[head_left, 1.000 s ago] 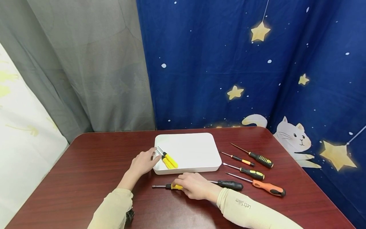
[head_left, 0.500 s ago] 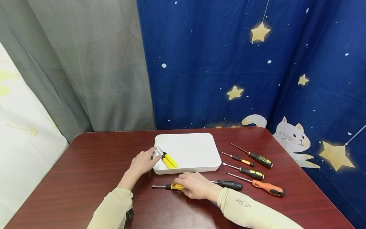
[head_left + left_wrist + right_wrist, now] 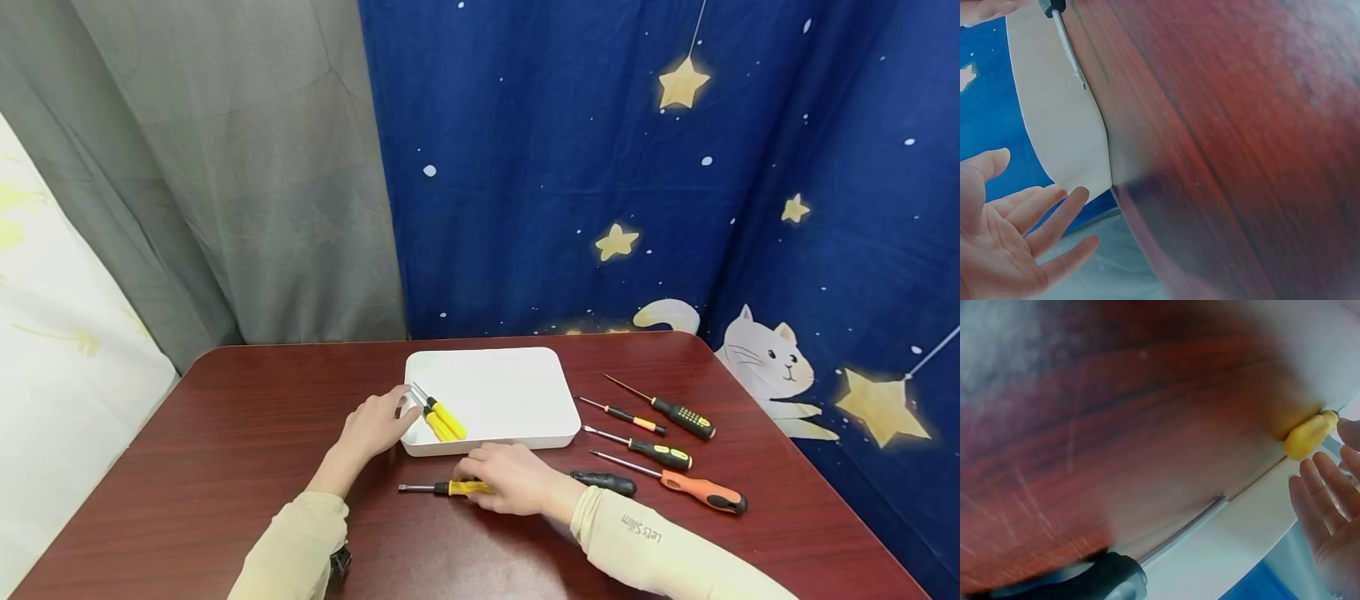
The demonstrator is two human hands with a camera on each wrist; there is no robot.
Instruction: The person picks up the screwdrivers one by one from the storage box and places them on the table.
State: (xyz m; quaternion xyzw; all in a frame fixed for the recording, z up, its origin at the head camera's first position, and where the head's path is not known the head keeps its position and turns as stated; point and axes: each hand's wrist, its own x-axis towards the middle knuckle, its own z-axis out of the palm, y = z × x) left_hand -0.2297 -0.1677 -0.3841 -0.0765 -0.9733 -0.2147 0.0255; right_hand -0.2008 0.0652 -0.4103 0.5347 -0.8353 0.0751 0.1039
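A flat-blade screwdriver with a yellow handle (image 3: 471, 487) lies on the table in front of the white tray (image 3: 510, 392). My right hand (image 3: 513, 479) is over its handle end; in the right wrist view the thumb is right at the yellow handle (image 3: 1305, 439) and the fingers (image 3: 1329, 487) are extended, apart from it. My left hand (image 3: 372, 429) rests at the tray's left rim, its fingers spread in the left wrist view. Two yellow-handled screwdrivers (image 3: 447, 419) lie together inside the tray's left part.
A black-handled screwdriver (image 3: 603, 483) lies just right of my right hand, its shaft hidden in the head view. Several more screwdrivers, one with an orange handle (image 3: 705, 490), lie in a row right of the tray. Curtains (image 3: 540, 208) hang behind the table (image 3: 262, 417).
My right hand has shifted slightly away from the yellow-handled screwdriver, so more of its handle shows. The black-handled screwdriver's shaft is now covered. My left hand has not moved.
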